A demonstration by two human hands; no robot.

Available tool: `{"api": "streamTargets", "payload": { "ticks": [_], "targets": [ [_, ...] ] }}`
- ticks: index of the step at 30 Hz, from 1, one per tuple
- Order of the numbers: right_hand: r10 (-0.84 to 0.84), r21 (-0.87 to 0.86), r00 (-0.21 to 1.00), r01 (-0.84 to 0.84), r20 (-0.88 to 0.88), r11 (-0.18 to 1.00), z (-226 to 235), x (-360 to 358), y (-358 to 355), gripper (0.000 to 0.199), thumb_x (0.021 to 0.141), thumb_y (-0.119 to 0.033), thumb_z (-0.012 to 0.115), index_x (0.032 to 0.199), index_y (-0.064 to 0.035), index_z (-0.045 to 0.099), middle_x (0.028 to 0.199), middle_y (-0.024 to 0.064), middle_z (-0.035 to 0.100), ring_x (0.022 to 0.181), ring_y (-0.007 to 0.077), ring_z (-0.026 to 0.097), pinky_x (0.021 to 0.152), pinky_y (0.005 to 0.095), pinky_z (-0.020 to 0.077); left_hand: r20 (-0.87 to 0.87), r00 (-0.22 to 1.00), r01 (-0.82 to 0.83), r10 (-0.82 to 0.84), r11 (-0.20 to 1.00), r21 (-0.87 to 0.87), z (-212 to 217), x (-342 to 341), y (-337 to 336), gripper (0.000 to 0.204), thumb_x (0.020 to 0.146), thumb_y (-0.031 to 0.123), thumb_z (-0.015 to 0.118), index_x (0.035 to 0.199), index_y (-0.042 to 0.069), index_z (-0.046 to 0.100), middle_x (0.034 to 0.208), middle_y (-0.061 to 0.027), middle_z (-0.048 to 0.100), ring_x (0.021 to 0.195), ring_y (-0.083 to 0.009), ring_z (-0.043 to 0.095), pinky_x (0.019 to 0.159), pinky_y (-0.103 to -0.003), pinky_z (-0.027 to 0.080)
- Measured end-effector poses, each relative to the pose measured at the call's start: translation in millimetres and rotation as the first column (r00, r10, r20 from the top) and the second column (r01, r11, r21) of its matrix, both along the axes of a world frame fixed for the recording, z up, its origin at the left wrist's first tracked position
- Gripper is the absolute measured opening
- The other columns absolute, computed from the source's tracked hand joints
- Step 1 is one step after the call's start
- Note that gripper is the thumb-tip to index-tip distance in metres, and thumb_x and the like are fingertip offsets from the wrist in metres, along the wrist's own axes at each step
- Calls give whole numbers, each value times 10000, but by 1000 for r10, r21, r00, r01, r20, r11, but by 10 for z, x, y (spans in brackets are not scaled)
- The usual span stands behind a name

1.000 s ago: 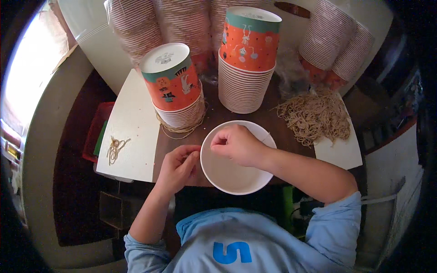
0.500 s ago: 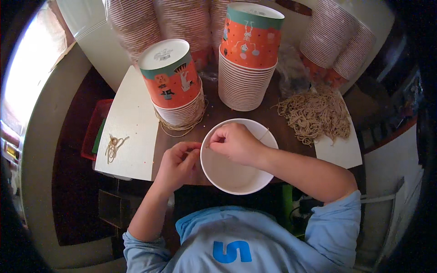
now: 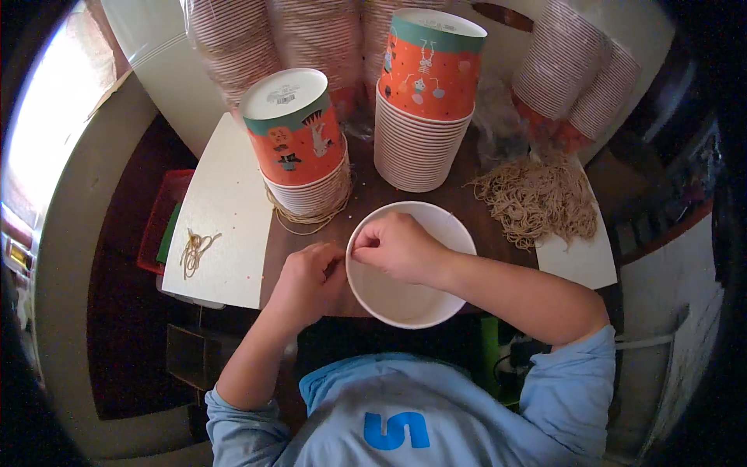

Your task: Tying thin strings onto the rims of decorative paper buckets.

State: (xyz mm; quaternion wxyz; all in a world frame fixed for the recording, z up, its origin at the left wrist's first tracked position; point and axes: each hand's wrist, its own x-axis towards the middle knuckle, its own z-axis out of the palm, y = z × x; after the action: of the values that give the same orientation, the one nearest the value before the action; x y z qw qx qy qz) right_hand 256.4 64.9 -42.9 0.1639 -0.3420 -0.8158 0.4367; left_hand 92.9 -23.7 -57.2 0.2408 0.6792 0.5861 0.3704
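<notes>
Facing mouth-up, white bowl (image 3: 412, 300); both hands at left rim.

Strong daylight is admitted from the upper left, where the frame is blown out to a hazy white glare. The dark tabletop (image 3: 366, 198) is left dim; soft shadow is cast inside the white bowl (image 3: 410, 265) beneath the right hand (image 3: 397, 247). Heavy fisheye bending is seen toward the rim, with black vignetting at the corners. The centre is rendered fairly sharp, the edges smeared.
</notes>
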Motion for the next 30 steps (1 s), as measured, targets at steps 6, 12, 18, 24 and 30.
{"api": "streamTargets", "payload": {
  "ticks": [6, 12, 18, 24, 30],
  "targets": [
    [50, 160, 995, -64, 86, 985, 340, 210, 72, 157, 763, -142, 642, 862, -21, 657, 728, 114, 648, 650, 201, 625, 610, 313, 487, 728, 627, 99, 277, 899, -427, -146, -9, -81, 104, 849, 94, 534, 825, 0, 572, 840, -136, 652, 782, -232, 647, 678, -330, 524],
    [136, 372, 976, -191, 169, 908, 872, 585, -494, 149, 789, -110, 594, 900, -11, 605, 768, 142, 605, 726, 267, 619, 642, 363, 495, 967, -93, 312, 239, 929, -200, -463, -60, -504, 154, 876, 186, 510, 834, 42, 544, 1044, -166, 612, 940, -318, 622, 850, -438, 484],
    [304, 218, 951, -285, -61, 933, -52, 436, -1059, 164, 802, -85, 582, 933, 12, 600, 845, 165, 602, 796, 298, 616, 712, 382, 498, 999, 31, 382, -11, 924, -2, -540, 295, -605, 178, 873, 210, 505, 829, 49, 569, 1163, -222, 557, 1142, -328, 509, 942, -432, 413],
    [-130, -692, 930, -157, -344, 704, -768, 126, -1244, 181, 851, -111, 602, 1005, -15, 615, 981, 91, 634, 878, 211, 623, 781, 376, 513, 947, 321, 250, 15, 963, -100, -454, 221, -692, 74, 860, 48, 508, 818, 29, 566, 933, -77, 586, 772, -100, 545, 656, -209, 446],
    [-497, -908, 787, -418, -366, 8, -1358, 230, -1472, 240, 862, -152, 603, 1076, -48, 576, 1055, 94, 628, 975, 232, 605, 858, 397, 493, 842, 535, 121, 59, 982, -146, -443, 202, -750, 74, 871, 10, 490, 856, 14, 562, 844, -2, 534, 665, -32, 454, 557, -184, 360]
  ]
}}
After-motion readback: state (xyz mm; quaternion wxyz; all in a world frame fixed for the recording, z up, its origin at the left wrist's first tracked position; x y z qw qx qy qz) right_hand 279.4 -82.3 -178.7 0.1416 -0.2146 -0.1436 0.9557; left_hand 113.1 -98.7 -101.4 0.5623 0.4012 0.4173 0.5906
